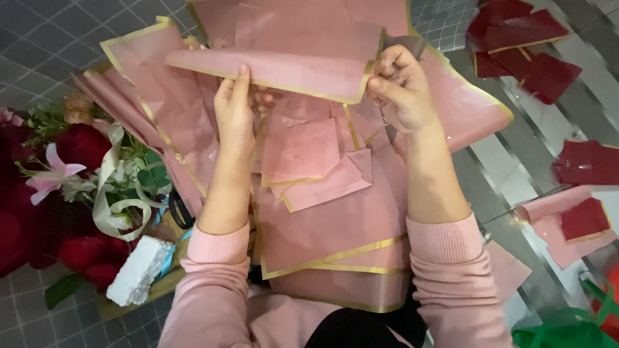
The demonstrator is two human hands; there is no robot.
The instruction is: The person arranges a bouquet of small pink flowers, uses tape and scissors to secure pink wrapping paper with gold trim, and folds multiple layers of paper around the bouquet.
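Both your hands grip folded pink wrapping sheet (277, 67) with gold edge, raised above pile of pink sheets (329, 219) on your lap. Left hand (233, 109) fingers pinch lower fold near middle; right hand (400, 87) fingers clench sheet's right corner. Red flower bouquet (71, 187) lies left; dark red sheets (522, 48) scattered right on floor.

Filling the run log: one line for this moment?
left hand: holds pink gold-edged sheet | right hand: pinches its corner | bouquet left | dark red sheets right

Two hands (235, 106), one bouquet (71, 187), one foam block (138, 270).
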